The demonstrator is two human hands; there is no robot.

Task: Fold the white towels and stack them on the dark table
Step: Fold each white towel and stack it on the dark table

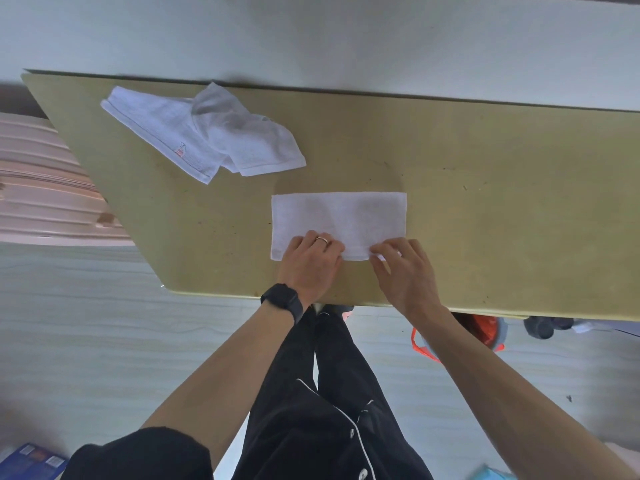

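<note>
We are partway through one towel (337,216). It lies flat as a neat long rectangle on the table (485,220), close to the near edge and about midway along what we can see of it. Both our hands sit on its near long edge.

Our right hand (403,268) pinches that edge between thumb and fingertips, and a small lip of cloth shows lifted in the pinch. Our left hand (310,259) is just beside it, knuckles up and fingers bent down onto the cloth. We cannot tell whether it nips the edge or only presses on it.

Two loose towels (207,133) lie overlapping and rumpled near the far left corner of the tabletop, well apart from the one we are folding. No finished stack shows on the table, so we judge the task to be at an early stage.

The next move likely calls for another fold:
- Either we lift the near edge away from us, or we bring one short end across to the other.
- Both hands need to rise together so the corners meet squarely.
- Then we press the fold flat before reaching for the rumpled pair.
</note>
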